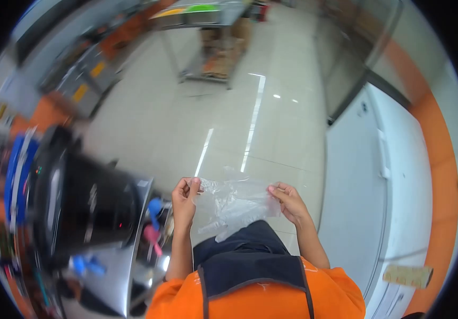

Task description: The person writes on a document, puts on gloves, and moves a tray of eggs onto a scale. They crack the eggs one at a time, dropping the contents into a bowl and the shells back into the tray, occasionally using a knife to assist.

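A thin, crumpled clear plastic glove is stretched between my two hands in front of my lap, with finger-like flaps hanging at its lower left. My left hand pinches its left edge between thumb and fingers. On the opposite side, my right hand grips the other edge the same way. Both hands are raised above the floor, close to my dark apron.
To my left, a large black appliance stands on a metal counter with blue scoops and a pink one. A white chest freezer is at my right, with a patterned roll on it. Ahead stands a metal table on the tiled floor.
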`<state>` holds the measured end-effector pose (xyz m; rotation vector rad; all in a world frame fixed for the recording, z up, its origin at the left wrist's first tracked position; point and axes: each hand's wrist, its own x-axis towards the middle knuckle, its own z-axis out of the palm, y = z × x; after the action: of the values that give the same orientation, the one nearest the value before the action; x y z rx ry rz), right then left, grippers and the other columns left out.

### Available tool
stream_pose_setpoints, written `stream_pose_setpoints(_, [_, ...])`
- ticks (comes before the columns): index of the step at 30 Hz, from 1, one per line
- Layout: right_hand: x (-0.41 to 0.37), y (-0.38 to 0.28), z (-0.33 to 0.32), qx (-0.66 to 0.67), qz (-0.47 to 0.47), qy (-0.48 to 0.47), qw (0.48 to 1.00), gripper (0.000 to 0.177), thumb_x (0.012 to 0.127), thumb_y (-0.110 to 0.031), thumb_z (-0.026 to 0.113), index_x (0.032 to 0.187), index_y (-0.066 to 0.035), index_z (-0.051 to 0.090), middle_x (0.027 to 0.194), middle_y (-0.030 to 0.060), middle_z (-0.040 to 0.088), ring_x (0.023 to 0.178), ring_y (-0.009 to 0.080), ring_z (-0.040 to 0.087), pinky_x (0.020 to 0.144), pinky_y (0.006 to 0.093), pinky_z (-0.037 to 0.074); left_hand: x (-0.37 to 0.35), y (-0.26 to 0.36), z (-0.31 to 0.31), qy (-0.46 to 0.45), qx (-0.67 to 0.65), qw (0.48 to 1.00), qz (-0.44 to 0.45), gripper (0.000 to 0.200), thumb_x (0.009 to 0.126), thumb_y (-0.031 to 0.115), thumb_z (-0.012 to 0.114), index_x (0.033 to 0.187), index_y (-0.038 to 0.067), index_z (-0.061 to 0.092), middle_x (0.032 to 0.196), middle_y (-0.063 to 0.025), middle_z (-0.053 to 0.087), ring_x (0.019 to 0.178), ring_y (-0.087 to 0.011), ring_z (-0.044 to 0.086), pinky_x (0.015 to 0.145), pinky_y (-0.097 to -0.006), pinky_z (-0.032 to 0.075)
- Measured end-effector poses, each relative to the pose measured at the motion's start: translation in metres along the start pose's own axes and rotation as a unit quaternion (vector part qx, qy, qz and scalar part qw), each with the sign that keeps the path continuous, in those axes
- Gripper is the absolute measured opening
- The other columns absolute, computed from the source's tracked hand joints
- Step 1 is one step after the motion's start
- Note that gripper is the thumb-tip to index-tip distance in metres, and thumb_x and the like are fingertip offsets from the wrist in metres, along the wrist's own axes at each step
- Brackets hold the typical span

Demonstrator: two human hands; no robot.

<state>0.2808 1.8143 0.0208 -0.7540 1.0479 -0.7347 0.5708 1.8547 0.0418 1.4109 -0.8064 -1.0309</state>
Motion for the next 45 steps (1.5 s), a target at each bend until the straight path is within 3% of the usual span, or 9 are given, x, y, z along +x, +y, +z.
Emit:
stream_pose_setpoints(7, [0.1,-0.093,-0.11,0.172,-0.078,0.102,0.977,0.014,0.091,-0.014,0.068,0.091,0.0,0.066,0.079,0.0045,0.066,0.063,0.0096,0.059,0.056,0.0233,0.047,0.222,0.004,0.193,-0.165,-0.029,0.985,-0.043,0.019,0.096,0.021,0.063,0.089,0.003,0.061,0.075,-0.0012,0.062,0.071,-0.0081,0.059,0.069,-0.024,0.046])
stream_pose_setpoints(9, [0.145,-0.138,-0.137,0.135,-0.132,0.141,0.972,0.013,0.09,-0.014,0.069,0.084,-0.002,0.065,0.075,0.0026,0.064,0.059,0.0081,0.056,0.049,0.0214,0.042,0.286,0.01,0.243,0.053,0.058,0.975,0.208,0.022,0.094,0.022,0.064,0.087,0.002,0.061,0.074,-0.0022,0.062,0.071,-0.0104,0.06,0.068,-0.0241,0.047])
stream_pose_setpoints(14, [0.285,-0.293,-0.157,-0.099,-0.25,0.124,0.955,0.043,0.084,-0.02,0.077,0.061,-0.01,0.043,0.057,-0.0068,0.043,0.052,0.0018,0.036,0.045,0.0211,0.028,0.348,0.12,0.35,-0.389,0.194,0.892,0.122,0.019,0.092,0.018,0.068,0.094,0.002,0.059,0.08,-0.0058,0.065,0.074,-0.0128,0.062,0.07,-0.0234,0.049])
stream_pose_setpoints(26, [0.622,-0.482,-0.353,0.143,-0.088,-0.079,0.983,0.028,0.098,-0.028,0.06,0.089,-0.002,0.059,0.064,-0.0031,0.048,0.052,0.0052,0.041,0.048,0.0211,0.035,0.709,0.05,0.63,-0.303,-0.039,0.949,-0.077,0.017,0.091,0.013,0.068,0.097,-0.003,0.068,0.081,-0.0044,0.068,0.072,-0.0085,0.063,0.065,-0.0234,0.052])
stream_pose_setpoints(28, [0.671,-0.522,-0.391,-0.3,-0.292,0.23,0.878,0.019,0.092,-0.016,0.066,0.085,-0.001,0.057,0.065,0.0017,0.05,0.052,0.0102,0.044,0.051,0.0241,0.04,0.772,0.058,0.691,-0.244,0.1,0.965,-0.006,0.019,0.089,0.013,0.069,0.095,-0.005,0.067,0.077,-0.0036,0.067,0.068,-0.0089,0.062,0.06,-0.0238,0.05])
stream_pose_setpoints(30, [0.697,-0.594,-0.421,-0.378,-0.387,0.329,0.774,0.011,0.086,-0.004,0.068,0.092,0.001,0.06,0.075,0.0091,0.059,0.061,0.0161,0.056,0.06,0.0277,0.048,0.829,0.076,0.768,-0.266,0.154,0.951,0.039,0.02,0.089,0.014,0.069,0.095,-0.005,0.065,0.073,-0.0086,0.068,0.062,-0.0114,0.063,0.057,-0.0248,0.05])
stream_pose_setpoints(32, [0.716,-0.645,-0.456,-0.364,-0.451,0.32,0.749,0.017,0.086,0.001,0.065,0.102,0.003,0.063,0.091,0.014,0.066,0.079,0.0194,0.065,0.072,0.0277,0.051,0.867,0.101,0.845,-0.309,0.23,0.911,0.148,0.013,0.09,0.012,0.066,0.095,-0.001,0.065,0.071,-0.0134,0.068,0.06,-0.015,0.065,0.057,-0.0263,0.05])
stream_pose_setpoints(37, [0.838,-0.707,-0.592,0.08,-0.316,0.18,0.928,0.022,0.099,-0.003,0.051,0.114,0.01,0.061,0.114,0.0148,0.064,0.107,0.0217,0.063,0.1,0.0361,0.049,0.987,0.109,1.013,-0.368,0.204,0.831,0.364,0.009,0.088,0.011,0.065,0.095,0.005,0.065,0.082,-0.0101,0.067,0.071,-0.0277,0.064,0.063,-0.0357,0.051])
stream_pose_setpoints(45, [1.1,-0.889,-0.752,0.292,-0.314,0.105,0.898,0.041,0.1,-0.017,0.054,0.137,-0.006,0.043,0.119,0.0158,0.06,0.111,0.0253,0.061,0.096,0.0361,0.05,1.227,0.127,1.22,-0.494,0.126,0.729,0.456,0.016,0.081,0.008,0.067,0.097,0.008,0.068,0.092,-0.0076,0.062,0.086,-0.0279,0.061,0.074,-0.0379,0.051])
